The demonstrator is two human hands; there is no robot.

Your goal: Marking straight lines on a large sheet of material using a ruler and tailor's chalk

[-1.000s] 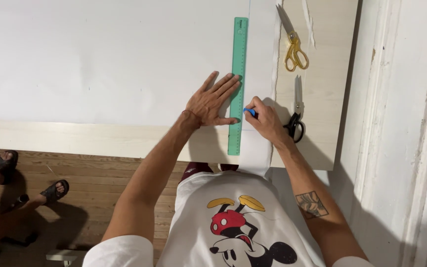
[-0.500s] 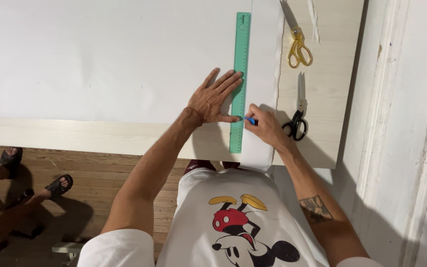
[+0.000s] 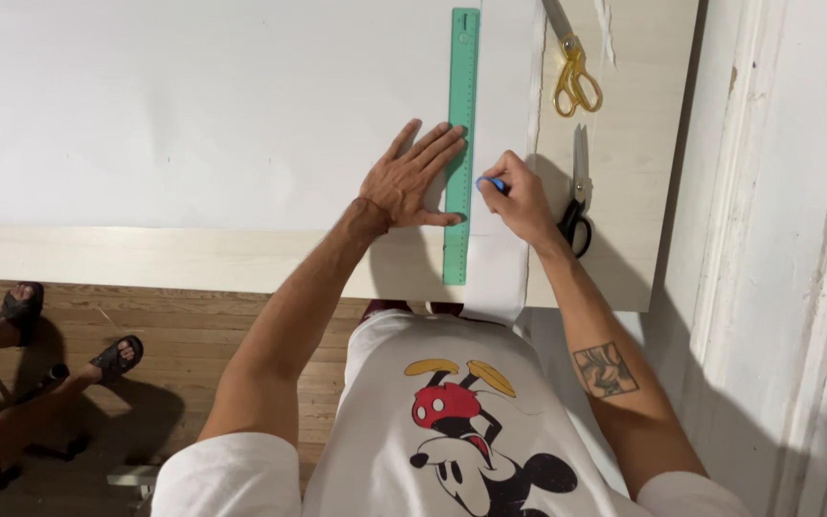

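A long green ruler (image 3: 461, 86) lies lengthwise on a large white paper sheet (image 3: 193, 105) that covers most of the pale wooden table (image 3: 634, 191). My left hand (image 3: 413, 180) presses flat on the paper with its fingers spread, the fingertips resting on the ruler. My right hand (image 3: 521, 199) is closed around a small blue tool (image 3: 492, 183), whose tip sits against the ruler's right edge. What kind of tool it is cannot be made out.
Yellow-handled scissors (image 3: 574, 75) and black-handled scissors (image 3: 578, 201) lie on the bare table to the right of the paper. A white wall and door trim (image 3: 777, 239) rise close on the right. Another person's sandalled feet (image 3: 69, 335) rest on the wooden floor at lower left.
My right hand with the blue tool has slid further up along the ruler's edge, away from me. My left hand keeps pressing on the ruler.
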